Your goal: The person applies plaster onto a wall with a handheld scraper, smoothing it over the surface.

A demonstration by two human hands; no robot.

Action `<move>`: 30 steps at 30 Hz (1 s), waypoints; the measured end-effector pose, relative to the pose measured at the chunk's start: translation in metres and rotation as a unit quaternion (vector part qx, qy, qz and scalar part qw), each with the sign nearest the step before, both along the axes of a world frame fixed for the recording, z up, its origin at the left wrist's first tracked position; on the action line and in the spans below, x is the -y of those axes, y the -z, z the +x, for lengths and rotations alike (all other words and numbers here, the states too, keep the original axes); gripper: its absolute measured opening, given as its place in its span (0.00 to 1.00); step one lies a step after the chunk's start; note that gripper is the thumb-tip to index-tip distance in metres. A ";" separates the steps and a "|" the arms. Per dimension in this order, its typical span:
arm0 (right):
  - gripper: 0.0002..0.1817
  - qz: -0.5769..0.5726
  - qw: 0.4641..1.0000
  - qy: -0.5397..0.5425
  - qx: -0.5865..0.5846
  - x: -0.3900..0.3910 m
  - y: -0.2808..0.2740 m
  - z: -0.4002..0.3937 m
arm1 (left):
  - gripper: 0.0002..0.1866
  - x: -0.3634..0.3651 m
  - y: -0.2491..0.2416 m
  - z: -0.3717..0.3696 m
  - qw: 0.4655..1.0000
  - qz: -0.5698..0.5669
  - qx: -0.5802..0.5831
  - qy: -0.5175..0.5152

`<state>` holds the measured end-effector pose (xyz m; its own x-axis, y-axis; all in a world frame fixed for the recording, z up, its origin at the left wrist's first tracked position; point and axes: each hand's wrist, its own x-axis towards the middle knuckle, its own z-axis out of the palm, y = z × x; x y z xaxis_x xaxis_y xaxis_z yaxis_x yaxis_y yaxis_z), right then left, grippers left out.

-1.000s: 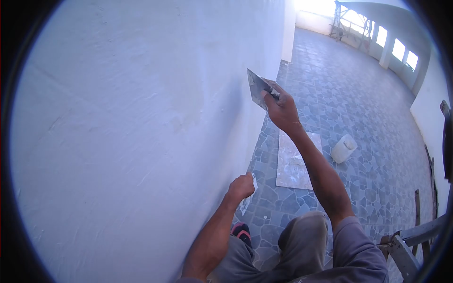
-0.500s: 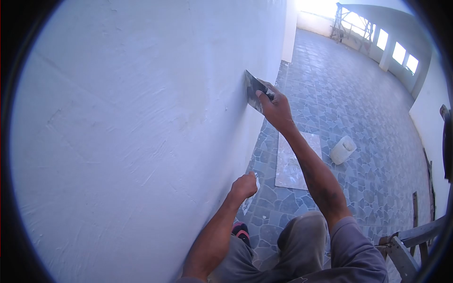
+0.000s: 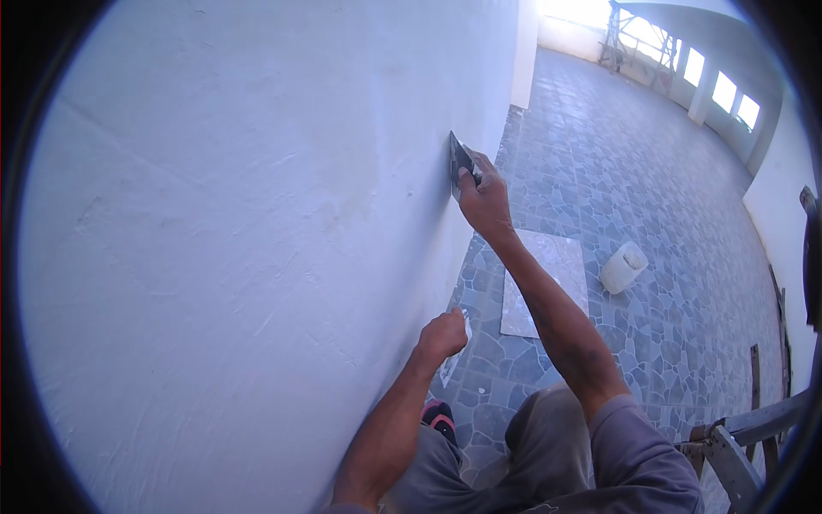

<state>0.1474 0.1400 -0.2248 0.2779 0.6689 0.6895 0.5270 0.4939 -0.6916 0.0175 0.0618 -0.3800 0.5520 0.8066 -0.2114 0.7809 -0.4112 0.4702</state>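
My right hand (image 3: 485,190) is closed round a dark, broad-bladed putty knife (image 3: 460,163), its thumb laid over the blade. The blade's edge meets the white wall (image 3: 240,214), which carries smeared and slightly ridged patches of filler. Lower down, my left hand (image 3: 443,336) is wrapped round a second tool, a putty knife (image 3: 451,367) with whitish smears, pointing down toward the floor. Most of its handle is hidden by the fingers.
On the blue stone-patterned floor (image 3: 668,248) lie a pale flat board (image 3: 531,291) and a white plastic jug (image 3: 624,267). A wooden stand (image 3: 736,445) is close at my right. Scaffolding (image 3: 638,47) stands by the far windows.
My right hand and its putty knife have shifted slightly left, and the blade now appears more edge-on to me. My left hand is nearly where it was.
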 end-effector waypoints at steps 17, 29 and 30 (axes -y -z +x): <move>0.20 -0.147 0.982 -0.017 -0.116 0.026 -0.025 0.009 | 0.16 -0.004 0.010 0.007 0.999 -0.026 -0.017 0.009; 0.22 0.144 0.972 -0.122 0.138 0.056 0.015 -0.009 | 0.16 -0.007 0.006 0.009 1.000 -0.024 0.003 0.018; 0.21 0.139 0.978 -0.085 0.131 0.052 0.013 -0.001 | 0.16 -0.007 0.007 0.008 0.999 -0.025 0.006 0.019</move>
<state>0.1466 0.0883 -0.2373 -0.0319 0.4667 0.8838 0.5619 0.7397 -0.3703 0.0259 0.0685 -0.3874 0.5839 0.7740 -0.2447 0.7601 -0.4155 0.4996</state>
